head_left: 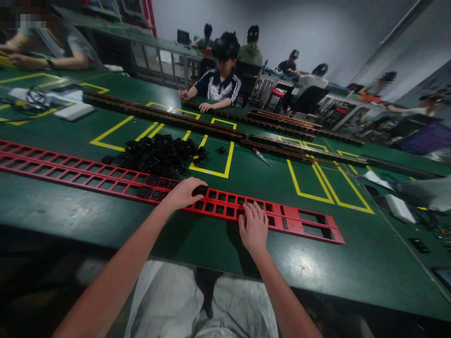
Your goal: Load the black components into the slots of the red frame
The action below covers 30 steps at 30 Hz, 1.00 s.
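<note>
A long red frame (303, 220) with rows of rectangular openings lies across the green table (52, 211) in front of me. My left hand (183, 192) is closed on a small black socket part (200, 190) and presses it onto the frame. Several black parts sit in the frame's openings just left of that hand. My right hand (252, 227) lies flat on the frame, fingers stretched out, holding nothing. A heap of loose black socket parts (158, 154) sits just behind the frame.
Long dark strips (169, 117) lie across the table's middle, among yellow tape boxes. A screwdriver (261, 157) rests near them. White boxes (400, 208) and cables sit at the right and far left. A person opposite and others behind work at tables.
</note>
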{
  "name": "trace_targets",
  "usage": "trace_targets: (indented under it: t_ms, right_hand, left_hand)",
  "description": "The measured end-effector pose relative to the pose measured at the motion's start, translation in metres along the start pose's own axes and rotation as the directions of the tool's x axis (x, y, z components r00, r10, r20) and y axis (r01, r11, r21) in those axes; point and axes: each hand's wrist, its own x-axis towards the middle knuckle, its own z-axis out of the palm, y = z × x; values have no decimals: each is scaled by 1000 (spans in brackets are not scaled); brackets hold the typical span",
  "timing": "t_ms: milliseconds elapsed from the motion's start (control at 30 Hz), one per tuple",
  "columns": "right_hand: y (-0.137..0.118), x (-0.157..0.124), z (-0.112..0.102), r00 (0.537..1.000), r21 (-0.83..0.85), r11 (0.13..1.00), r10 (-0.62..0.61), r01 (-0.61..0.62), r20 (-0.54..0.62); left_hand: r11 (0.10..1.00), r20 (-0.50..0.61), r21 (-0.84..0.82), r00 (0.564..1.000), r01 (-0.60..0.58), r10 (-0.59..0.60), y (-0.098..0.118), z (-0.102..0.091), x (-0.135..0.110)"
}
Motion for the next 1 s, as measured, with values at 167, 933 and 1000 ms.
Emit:
trace_targets:
  t_ms: [167, 933, 1000]
  right_hand:
    - [-2, 0, 0, 1000, -14, 1000, -4, 4, 5]
    - [-5, 3, -1, 1000, -44, 999, 6, -6, -10]
    - [-5, 3, -2, 1000, -35, 999, 7, -8, -10]
  left_hand:
    - [999, 49, -11, 998, 45, -45, -1, -1, 2]
    - [999, 34, 37, 999, 14, -15, 4, -5, 2]
    - [999, 30, 41, 999, 17, -18, 5, -5, 1]
